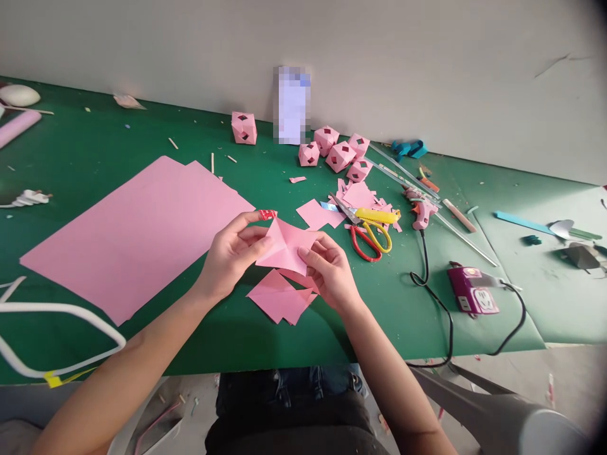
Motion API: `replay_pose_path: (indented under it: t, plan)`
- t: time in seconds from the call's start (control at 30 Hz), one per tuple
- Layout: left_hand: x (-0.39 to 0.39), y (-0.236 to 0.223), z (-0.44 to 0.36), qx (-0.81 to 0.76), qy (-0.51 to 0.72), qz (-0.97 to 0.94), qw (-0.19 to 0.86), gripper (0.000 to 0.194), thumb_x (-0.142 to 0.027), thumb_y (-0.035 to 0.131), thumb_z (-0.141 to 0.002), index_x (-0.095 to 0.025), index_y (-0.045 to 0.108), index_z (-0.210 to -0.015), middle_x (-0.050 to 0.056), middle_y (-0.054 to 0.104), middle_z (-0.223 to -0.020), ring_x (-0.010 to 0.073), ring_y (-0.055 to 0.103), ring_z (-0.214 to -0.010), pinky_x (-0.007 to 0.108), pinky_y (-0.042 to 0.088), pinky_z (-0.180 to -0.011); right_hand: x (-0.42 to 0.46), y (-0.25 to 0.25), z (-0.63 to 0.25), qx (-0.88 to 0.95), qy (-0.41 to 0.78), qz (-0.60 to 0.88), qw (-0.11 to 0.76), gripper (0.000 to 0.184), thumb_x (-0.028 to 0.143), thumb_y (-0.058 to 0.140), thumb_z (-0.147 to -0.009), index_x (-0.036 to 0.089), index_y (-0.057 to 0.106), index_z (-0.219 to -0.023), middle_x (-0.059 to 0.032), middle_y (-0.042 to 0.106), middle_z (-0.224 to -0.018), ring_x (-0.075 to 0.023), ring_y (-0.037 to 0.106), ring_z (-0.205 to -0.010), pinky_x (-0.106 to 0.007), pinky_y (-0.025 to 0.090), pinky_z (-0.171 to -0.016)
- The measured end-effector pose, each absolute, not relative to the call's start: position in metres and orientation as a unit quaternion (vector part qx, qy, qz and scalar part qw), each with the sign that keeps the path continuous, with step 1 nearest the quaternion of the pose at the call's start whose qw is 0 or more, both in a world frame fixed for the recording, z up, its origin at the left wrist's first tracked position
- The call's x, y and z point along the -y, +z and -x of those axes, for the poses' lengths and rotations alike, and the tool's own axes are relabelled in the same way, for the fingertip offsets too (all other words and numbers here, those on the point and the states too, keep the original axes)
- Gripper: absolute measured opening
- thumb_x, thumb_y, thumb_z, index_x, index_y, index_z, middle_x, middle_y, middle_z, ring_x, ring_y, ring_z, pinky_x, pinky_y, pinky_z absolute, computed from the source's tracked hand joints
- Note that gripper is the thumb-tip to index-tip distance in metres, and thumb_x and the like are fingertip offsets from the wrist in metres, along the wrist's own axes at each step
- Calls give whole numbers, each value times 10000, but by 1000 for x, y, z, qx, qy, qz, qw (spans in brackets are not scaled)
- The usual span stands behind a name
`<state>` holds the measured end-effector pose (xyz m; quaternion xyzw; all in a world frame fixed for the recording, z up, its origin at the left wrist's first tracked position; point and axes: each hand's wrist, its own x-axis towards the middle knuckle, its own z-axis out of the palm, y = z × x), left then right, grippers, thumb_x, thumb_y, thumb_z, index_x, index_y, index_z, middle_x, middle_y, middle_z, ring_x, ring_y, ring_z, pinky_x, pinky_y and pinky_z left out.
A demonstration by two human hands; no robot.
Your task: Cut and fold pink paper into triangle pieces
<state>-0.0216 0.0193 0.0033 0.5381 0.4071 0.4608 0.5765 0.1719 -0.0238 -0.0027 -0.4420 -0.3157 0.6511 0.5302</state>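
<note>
Between my two hands a creased piece of pink paper [286, 245] is held above the green table. My left hand [232, 253] pinches its left side, a red covering wrapped round one fingertip. On the opposite side, my right hand [329, 265] grips the paper with thumb and fingers. Just below lie more pink paper pieces [275, 297], partly overlapping. To the right, scissors [367, 240] with a red and a yellow handle rest beside a yellow cutter [377, 215] and pink scraps [358, 194].
Large pink sheets [137, 234] cover the table's left part. Several folded pink paper shapes [340, 156] stand near the wall, by a blurred upright phone-like panel [291, 107]. A pink glue gun [422, 212], its black cord and a purple power socket [472, 291] lie right. A white looped frame [61, 309] juts in at left.
</note>
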Motion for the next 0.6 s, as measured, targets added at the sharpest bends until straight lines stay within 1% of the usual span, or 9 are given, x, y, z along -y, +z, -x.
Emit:
replay_pose_path:
  t: [0.1, 0.2, 0.27, 0.3, 0.37, 0.4, 0.5, 0.53, 0.6]
  plan:
    - [-19, 4, 22, -401, 450, -548, 581, 494, -359, 809, -866, -212, 642, -1307, 75, 792, -1013, 237, 771, -940, 337, 629, -808, 24, -3, -175, 327, 654, 421, 536, 232, 384, 865, -787, 270, 723, -931, 12, 701, -963, -119, 611, -718, -236, 562, -607]
    - [-18, 4, 22, -386, 454, -553, 582, 580, -305, 805, -870, -228, 570, -1395, 51, 793, -954, 238, 785, -959, 348, 635, -849, 24, -2, -181, 370, 677, 364, 523, 202, 409, 849, -814, 272, 779, -945, -20, 709, -1161, -166, 669, -951, -260, 598, -725]
    - [-17, 4, 24, -376, 458, -569, 569, 622, -279, 793, -881, -237, 528, -1442, 36, 787, -917, 219, 783, -898, 329, 628, -804, 24, -1, -184, 387, 703, 336, 493, 295, 529, 799, -850, 254, 793, -956, -49, 692, -1282, -205, 669, -1084, -296, 607, -811]
    - [-17, 4, 24, -371, 460, -585, 555, 626, -265, 786, -889, -238, 519, -1454, 31, 785, -908, 209, 776, -876, 321, 620, -787, 24, -1, -185, 385, 714, 334, 479, 377, 609, 745, -875, 242, 793, -948, -62, 695, -1287, -211, 674, -1093, -306, 605, -830]
    - [-15, 4, 25, -354, 459, -627, 520, 612, -234, 768, -906, -238, 514, -1463, 27, 789, -902, 196, 755, -873, 313, 596, -791, 24, -1, -185, 369, 724, 351, 465, 501, 711, 658, -900, 225, 778, -925, -70, 734, -1176, -190, 698, -996, -297, 596, -808]
    - [-14, 5, 25, -344, 458, -646, 504, 605, -219, 759, -914, -240, 513, -1466, 25, 792, -899, 192, 744, -883, 313, 585, -805, 23, -1, -184, 362, 726, 365, 457, 496, 709, 676, -890, 223, 767, -927, -59, 750, -1074, -171, 703, -911, -280, 586, -764]
    - [-11, 6, 23, -319, 452, -667, 499, 633, -194, 736, -931, -258, 475, -1504, 17, 793, -894, 185, 725, -897, 312, 563, -817, 22, -3, -180, 358, 735, 391, 423, 402, 529, 896, -763, 232, 746, -987, 11, 727, -796, -121, 659, -687, -232, 530, -630]
    - [-11, 7, 22, -318, 450, -662, 509, 662, -198, 736, -933, -264, 449, -1526, 17, 794, -906, 185, 727, -902, 310, 563, -811, 22, -3, -179, 357, 738, 394, 415, 417, 468, 944, -715, 232, 747, -997, 24, 722, -758, -115, 650, -659, -227, 519, -614]
    - [-10, 7, 19, -333, 448, -639, 530, 743, -232, 761, -924, -271, 389, -1566, 34, 798, -979, 191, 740, -932, 313, 572, -811, 22, -4, -177, 351, 738, 400, 414, 428, 400, 979, -664, 221, 763, -987, 12, 752, -779, -122, 676, -682, -234, 532, -632]
